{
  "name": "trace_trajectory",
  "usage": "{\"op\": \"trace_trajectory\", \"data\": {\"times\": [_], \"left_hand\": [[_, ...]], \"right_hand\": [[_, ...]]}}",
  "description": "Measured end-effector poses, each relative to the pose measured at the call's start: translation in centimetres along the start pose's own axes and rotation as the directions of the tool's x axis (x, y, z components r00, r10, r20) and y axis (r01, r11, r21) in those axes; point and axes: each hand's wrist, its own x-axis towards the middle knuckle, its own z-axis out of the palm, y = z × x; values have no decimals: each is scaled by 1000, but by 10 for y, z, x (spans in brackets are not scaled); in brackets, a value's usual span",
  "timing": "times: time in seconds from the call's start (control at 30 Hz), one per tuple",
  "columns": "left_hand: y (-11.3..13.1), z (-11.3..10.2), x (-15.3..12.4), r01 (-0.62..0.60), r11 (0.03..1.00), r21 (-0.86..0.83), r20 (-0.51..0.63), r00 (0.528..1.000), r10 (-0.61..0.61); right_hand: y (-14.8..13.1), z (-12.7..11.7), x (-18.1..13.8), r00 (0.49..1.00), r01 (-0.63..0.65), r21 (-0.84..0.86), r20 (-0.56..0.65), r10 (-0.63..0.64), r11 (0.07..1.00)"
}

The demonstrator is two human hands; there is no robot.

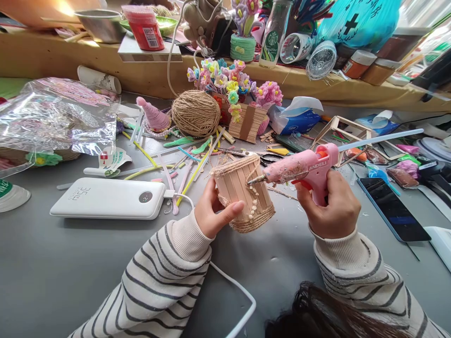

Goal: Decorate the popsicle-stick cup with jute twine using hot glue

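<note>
The left hand (210,217) has its fingers curled round the near-left side of a stick-sided cup (232,188), thumb across the front, holding it above the tabletop (134,263) with its axis tilted, top leaning left. The right hand (334,206) wraps the handle of a pink glue gun (319,172), a finger at the trigger; whether it is squeezed cannot be told. The nozzle (257,180) points left, across the cup's axis, at the upper part of a beaded strand (254,204) running down the wall; actual contact is unclear.
</note>
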Motion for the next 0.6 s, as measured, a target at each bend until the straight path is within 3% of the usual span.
{"op": "trace_trajectory", "data": {"times": [0.6], "left_hand": [[3, 3, 1, 30, 999, -25, -56, 998, -31]], "right_hand": [[0, 0, -1, 1000, 11, -24, -19, -12, 1000]]}}
